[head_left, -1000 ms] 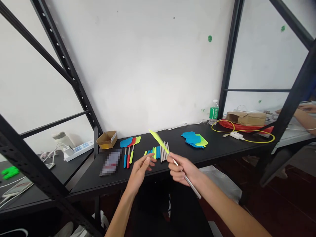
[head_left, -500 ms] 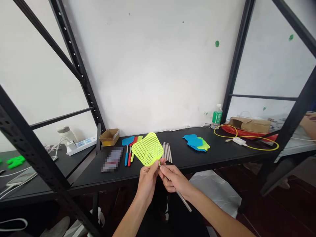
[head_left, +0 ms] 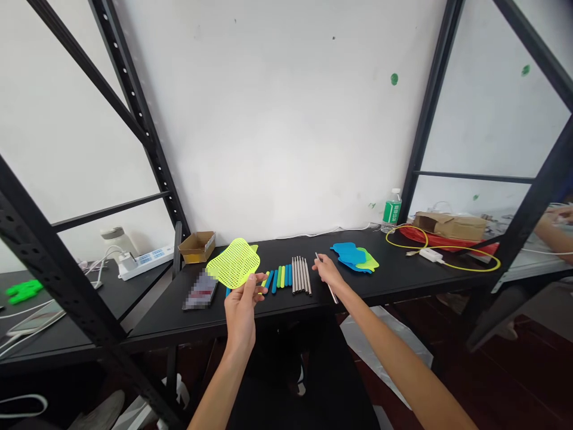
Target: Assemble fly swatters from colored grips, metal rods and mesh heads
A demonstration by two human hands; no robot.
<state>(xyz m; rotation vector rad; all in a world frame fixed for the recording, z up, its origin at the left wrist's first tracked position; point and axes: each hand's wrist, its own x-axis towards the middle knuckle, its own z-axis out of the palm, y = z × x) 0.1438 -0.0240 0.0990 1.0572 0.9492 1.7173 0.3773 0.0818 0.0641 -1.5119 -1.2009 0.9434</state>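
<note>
My left hand is closed on the neck of a lime-yellow fly swatter head, a perforated plastic paddle raised above the table. My right hand pinches a thin metal rod, apart from the swatter head and beside a row of similar metal rods. Between the hands lie several blue and lime handle grips. The raised head mostly covers the finished swatters behind it. Right of my right hand, blue swatter heads overlap a lime one.
A small cardboard box and a blurred flat packet lie at the left on the black table. A bottle, a yellow cable and another carton are at the right. Black shelf posts flank the table.
My hands have moved apart from the swatter's neck. The head went left with my left hand; the rod, separated from it, went right and up with my right. The handle grips are now uncovered.
</note>
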